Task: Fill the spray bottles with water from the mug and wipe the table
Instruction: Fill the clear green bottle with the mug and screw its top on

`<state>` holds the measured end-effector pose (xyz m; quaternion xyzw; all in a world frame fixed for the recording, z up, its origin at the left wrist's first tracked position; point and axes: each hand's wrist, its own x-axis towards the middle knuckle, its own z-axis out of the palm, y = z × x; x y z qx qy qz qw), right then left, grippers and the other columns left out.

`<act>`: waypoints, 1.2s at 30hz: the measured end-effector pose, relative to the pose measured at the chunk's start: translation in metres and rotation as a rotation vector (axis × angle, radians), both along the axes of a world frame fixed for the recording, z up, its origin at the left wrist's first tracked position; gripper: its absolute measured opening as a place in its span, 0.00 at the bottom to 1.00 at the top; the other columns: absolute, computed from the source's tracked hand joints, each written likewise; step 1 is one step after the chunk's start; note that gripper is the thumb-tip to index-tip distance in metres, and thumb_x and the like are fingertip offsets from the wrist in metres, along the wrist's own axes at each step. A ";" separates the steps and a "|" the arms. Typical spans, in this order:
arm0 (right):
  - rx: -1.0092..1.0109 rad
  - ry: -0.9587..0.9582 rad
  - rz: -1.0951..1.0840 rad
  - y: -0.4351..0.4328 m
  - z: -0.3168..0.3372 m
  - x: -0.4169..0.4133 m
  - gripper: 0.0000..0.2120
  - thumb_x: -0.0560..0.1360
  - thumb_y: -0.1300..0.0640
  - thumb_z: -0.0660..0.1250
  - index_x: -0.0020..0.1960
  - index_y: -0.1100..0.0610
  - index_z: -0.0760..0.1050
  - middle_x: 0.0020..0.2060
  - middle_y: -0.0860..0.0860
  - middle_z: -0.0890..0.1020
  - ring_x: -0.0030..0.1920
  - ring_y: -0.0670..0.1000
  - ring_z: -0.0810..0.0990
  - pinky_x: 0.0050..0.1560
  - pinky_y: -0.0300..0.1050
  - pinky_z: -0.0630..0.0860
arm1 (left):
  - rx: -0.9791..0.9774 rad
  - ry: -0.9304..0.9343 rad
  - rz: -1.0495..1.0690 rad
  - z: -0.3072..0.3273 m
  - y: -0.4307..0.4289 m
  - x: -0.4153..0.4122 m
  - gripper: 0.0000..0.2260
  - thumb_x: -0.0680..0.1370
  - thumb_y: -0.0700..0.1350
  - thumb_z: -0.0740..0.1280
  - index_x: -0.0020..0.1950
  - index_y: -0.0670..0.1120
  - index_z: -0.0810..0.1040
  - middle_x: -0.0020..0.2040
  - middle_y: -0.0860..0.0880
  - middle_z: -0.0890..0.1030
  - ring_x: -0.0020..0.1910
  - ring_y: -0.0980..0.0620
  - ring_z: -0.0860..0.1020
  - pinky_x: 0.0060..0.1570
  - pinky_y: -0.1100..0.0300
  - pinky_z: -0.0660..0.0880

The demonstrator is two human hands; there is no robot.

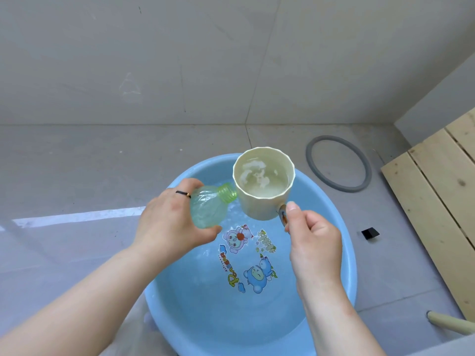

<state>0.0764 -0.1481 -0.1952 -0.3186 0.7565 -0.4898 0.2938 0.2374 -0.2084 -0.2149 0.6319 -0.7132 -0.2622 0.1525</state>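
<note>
1. Centrally, the left hand [171,219] is wrapped around a green spray bottle [210,206], capless, tilted with its threaded neck pointing right toward the mug.
2. The right hand [312,240] pinches the handle of a cream mug [264,183], which holds water and sits just right of the bottle neck, nearly touching it.
3. Both are held above a blue basin [344,253] with cartoon decals, filling the lower centre of the frame.
4. A grey ring [311,160] lies on the floor at upper right, near wooden slats [437,201].
</note>
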 end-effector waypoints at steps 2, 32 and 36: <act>-0.010 0.009 0.002 0.001 0.001 0.000 0.20 0.74 0.55 0.63 0.29 0.65 0.63 0.18 0.46 0.56 0.21 0.46 0.56 0.21 0.33 0.52 | -0.003 0.013 0.009 0.001 0.000 0.000 0.29 0.63 0.54 0.73 0.60 0.53 0.65 0.45 0.53 0.69 0.44 0.52 0.66 0.42 0.60 0.63; -0.079 0.307 0.050 0.003 0.000 -0.009 0.26 0.73 0.56 0.66 0.23 0.51 0.54 0.16 0.46 0.64 0.24 0.46 0.62 0.25 0.36 0.59 | -0.020 0.036 -0.006 -0.002 0.001 -0.001 0.29 0.64 0.54 0.72 0.61 0.53 0.65 0.46 0.54 0.69 0.47 0.51 0.69 0.43 0.62 0.61; -0.091 0.349 0.048 0.003 0.000 -0.010 0.27 0.73 0.53 0.67 0.23 0.51 0.54 0.17 0.46 0.65 0.24 0.45 0.62 0.26 0.36 0.60 | -0.045 0.024 -0.036 -0.004 0.000 -0.001 0.30 0.65 0.54 0.72 0.65 0.54 0.65 0.58 0.54 0.74 0.59 0.52 0.69 0.48 0.62 0.62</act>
